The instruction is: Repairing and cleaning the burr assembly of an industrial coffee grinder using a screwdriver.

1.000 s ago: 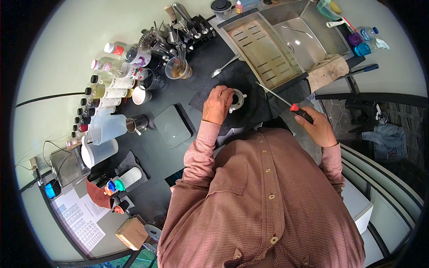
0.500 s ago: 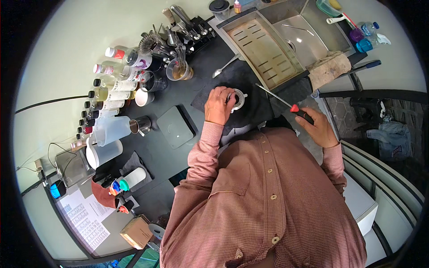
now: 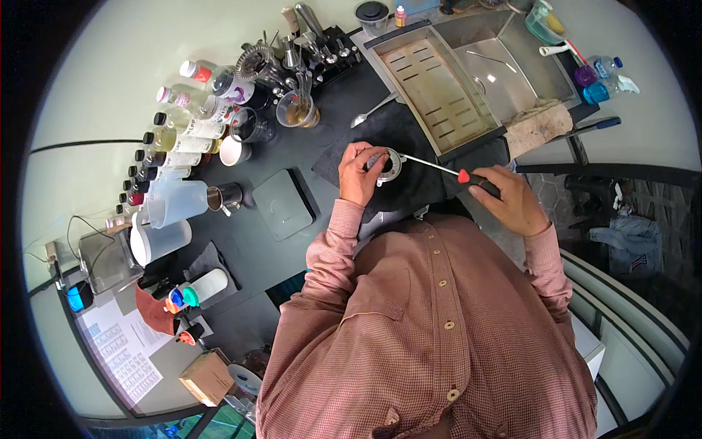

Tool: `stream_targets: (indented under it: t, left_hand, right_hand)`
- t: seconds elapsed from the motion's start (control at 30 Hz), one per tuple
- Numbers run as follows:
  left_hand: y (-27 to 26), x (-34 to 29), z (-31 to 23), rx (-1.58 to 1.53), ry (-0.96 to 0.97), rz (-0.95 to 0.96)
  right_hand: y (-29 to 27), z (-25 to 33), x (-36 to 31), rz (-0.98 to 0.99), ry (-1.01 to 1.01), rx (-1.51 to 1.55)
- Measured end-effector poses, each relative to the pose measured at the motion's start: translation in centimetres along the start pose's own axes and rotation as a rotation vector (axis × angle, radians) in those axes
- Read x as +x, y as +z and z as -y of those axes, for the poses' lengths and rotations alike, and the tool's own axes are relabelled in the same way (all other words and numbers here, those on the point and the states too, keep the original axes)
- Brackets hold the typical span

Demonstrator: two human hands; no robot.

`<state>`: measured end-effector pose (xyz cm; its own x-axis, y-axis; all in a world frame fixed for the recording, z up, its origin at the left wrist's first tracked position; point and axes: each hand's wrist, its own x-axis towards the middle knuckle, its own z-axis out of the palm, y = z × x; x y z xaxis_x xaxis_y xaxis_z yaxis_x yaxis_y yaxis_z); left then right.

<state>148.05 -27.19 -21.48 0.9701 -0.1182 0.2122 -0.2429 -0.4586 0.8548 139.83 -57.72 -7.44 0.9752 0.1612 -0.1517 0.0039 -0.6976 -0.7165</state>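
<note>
My left hand (image 3: 357,175) is closed on the edge of a round silver metal part (image 3: 393,167) with small lugs around its rim and a dark centre. The part rests on a black cloth (image 3: 411,132) at the near edge of the counter. In my right hand (image 3: 516,203) is a screwdriver (image 3: 433,165) with a black and red handle. Its long shaft points left, and its tip reaches the right side of the rim. Whether the tip sits on a screw is too small to tell.
Beyond the cloth lies a long spoon (image 3: 373,110). A sink with a slotted tray (image 3: 439,95) is at the far right. To the left are a flat grey square device (image 3: 283,205), a metal pitcher (image 3: 224,198), a cup of liquid (image 3: 297,111) and several bottles (image 3: 191,126).
The screwdriver has moved left and down, its tip coming from above the cloth's right side to the rim of the metal part. My left hand stays on the part.
</note>
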Motion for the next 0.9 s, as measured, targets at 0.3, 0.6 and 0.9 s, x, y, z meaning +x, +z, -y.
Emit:
stream_targets:
  t: [0.3, 0.6, 0.9]
  left_hand:
    - [0.2, -0.1, 1.6, -0.115, 0.008, -0.004]
    - [-0.3, -0.5, 1.6, -0.125, -0.036, 0.015]
    - [0.1, -0.5, 1.9, -0.109, 0.025, -0.022]
  right_hand:
    - [-2.1, 5.8, 4.8, 0.107, -0.108, -0.362]
    - [-2.0, 6.6, 5.9, 0.194, -0.144, -0.472]
    - [-2.2, 8.3, 7.7, 0.261, -0.163, -0.581]
